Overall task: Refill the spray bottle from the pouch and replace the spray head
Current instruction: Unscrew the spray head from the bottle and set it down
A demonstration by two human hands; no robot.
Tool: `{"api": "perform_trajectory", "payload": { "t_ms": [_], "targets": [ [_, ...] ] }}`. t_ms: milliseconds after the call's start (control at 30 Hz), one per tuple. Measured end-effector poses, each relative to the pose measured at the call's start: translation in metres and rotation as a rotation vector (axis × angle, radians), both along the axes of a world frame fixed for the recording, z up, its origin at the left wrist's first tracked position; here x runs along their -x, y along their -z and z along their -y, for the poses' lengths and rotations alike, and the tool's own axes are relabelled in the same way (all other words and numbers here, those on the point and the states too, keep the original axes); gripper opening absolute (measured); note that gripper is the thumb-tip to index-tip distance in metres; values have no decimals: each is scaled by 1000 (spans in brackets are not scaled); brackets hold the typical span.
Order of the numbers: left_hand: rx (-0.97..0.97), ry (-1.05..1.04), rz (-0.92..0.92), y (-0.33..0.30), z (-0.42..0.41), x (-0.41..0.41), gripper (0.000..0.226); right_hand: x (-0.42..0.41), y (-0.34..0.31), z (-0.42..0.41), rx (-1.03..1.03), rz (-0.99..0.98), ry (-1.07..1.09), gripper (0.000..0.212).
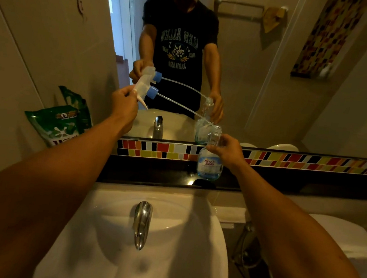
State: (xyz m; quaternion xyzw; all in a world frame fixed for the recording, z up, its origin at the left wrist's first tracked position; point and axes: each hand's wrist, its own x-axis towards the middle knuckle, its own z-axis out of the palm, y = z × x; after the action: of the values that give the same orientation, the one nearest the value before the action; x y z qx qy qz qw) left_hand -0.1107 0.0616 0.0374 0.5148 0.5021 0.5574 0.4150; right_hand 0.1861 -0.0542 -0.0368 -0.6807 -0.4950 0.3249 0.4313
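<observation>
Dip tube (177,106) of the spray head (146,86) slants from the left hand (123,104), whose fingers close on the trigger body, down to the right, its tip at the open neck of the spray bottle (209,162). Right hand (228,149) grips that neck; the clear bottle stands upright on the dark ledge (151,171), nearly empty. Green pouch (58,124) leans at the far left.

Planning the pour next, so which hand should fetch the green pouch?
Probably left. The left hand is nearer the pouch at the left wall, though it must first put down the spray head. The right hand steadies the bottle on the ledge.
</observation>
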Motion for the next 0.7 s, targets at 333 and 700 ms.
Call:
{"api": "perform_trajectory", "payload": {
  "t_ms": [333,700],
  "targets": [
    [145,-68,30,25,2,14,25,6,0,-7,-19,-28,-28,33],
    [108,-53,42,20,-2,10,23,7,4,-9,-12,-26,-25,39]
  ]
}}
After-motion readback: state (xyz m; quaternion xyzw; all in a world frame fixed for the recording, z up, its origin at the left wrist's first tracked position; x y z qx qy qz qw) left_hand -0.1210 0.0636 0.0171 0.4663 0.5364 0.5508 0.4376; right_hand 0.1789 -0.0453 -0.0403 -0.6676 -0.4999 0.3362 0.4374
